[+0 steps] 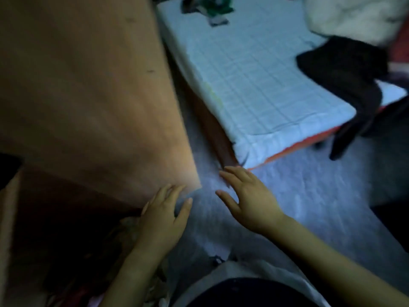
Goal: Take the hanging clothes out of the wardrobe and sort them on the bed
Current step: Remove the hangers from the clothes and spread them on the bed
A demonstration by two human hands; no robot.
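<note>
Dim bluish light, motion blur throughout, deep shadow lower left, wide-angle bending at edges

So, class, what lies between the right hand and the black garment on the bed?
Head view: from the right hand, grey floor, then bare checked sheet up to the black garment.

Wardrobe door [88,96] apparently narrows floor [309,196] beside bed [254,74].

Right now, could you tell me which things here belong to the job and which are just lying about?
Job: wardrobe door, bed, black garment, green clothes heap, left hand, right hand, both empty.
Lying about: white bedding, grey floor.
</note>
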